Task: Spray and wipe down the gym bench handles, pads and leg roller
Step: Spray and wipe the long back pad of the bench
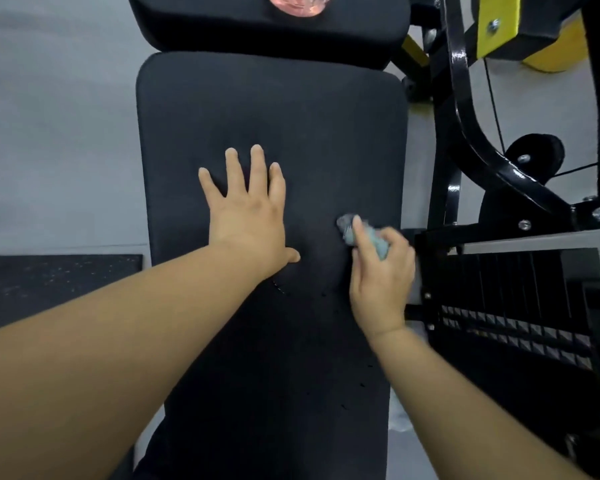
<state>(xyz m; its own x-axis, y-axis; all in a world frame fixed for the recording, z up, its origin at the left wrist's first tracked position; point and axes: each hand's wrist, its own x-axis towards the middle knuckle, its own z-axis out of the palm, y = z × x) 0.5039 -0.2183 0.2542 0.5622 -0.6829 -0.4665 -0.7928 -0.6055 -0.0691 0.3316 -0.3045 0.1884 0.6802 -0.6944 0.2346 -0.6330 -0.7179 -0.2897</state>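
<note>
Black pad (326,133) runs lengthwise straight ahead, right hand (381,275) grips the cloth (352,232) near its right edge, left hand (246,216) lies flat and open just left of it, so most unwiped pad's probably further up.

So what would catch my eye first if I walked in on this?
Probably the two bare hands on the black bench pad: the left hand lies flat and spread near its middle, while the right hand grips a bunched grey-blue cloth at the pad's right side. After that, the yellow plate on the black machine frame at the upper right stands out.
</note>
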